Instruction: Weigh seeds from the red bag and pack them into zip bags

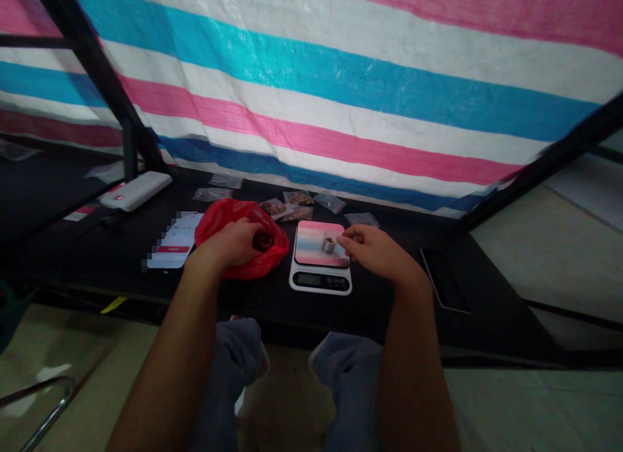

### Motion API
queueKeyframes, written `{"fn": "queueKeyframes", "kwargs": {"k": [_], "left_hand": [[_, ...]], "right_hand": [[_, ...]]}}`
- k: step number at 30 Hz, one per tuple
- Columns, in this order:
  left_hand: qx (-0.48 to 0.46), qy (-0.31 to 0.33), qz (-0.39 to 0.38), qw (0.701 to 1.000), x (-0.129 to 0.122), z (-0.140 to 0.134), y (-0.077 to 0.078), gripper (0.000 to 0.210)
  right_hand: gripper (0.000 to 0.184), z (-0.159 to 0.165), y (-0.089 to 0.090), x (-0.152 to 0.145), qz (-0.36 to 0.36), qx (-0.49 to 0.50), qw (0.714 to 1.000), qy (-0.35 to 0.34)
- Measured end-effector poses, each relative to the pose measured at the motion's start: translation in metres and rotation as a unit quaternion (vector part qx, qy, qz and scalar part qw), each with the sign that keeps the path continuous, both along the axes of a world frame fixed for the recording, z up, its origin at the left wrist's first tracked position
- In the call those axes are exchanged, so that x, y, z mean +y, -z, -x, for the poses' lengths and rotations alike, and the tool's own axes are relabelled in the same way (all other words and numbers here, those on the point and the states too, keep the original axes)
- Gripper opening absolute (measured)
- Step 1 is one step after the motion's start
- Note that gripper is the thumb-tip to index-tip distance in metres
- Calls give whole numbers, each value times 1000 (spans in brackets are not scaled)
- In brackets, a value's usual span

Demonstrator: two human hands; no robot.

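Observation:
My left hand (240,243) reaches into the mouth of a red plastic bag (263,266). Its fingers curl over dark brown pieces (263,241) inside, and the fingertips are partly hidden. To the right stands a white kitchen scale (296,285) with a pink, white and blue top plate. A small metal cup (329,245) is over this plate. My right hand (372,249) comes in from the right, with thumb and forefinger pinched at the cup's right edge. The scale's display is lit too dimly to read.
Behind the scale lie small clear bags with brown pieces (298,213) and flat clear bags (329,202). A phone (445,280) lies right on the black table (272,309). Left are a paper with a red bar (175,248) and a white device (139,190). Striped sheeting (341,95) hangs behind.

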State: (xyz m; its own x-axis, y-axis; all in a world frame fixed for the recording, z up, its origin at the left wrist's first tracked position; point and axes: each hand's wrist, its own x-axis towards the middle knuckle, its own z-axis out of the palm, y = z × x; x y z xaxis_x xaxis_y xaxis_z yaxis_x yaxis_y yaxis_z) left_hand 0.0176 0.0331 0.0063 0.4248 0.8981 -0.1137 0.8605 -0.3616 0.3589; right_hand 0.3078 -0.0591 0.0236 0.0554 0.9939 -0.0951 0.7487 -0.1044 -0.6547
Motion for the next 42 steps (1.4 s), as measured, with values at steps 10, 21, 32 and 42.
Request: {"fn": "queueKeyframes", "kwargs": {"k": [10,21,32,42], "left_hand": [[-14,34,14,999,4,-1,-3,29],[-78,63,-38,994,-7,-13,-18,33],[-164,197,-83,963,-12,-79,-30,29],[-124,239,-75,960,-11,-119,-22,33]], "right_hand": [[25,-5,5,1,-22,-2,1000,-3],[25,-6,1,-1,-50,13,999,14],[21,-5,-1,-3,-61,17,998,23],[22,-10,-1,-5,-63,21,998,22]]}}
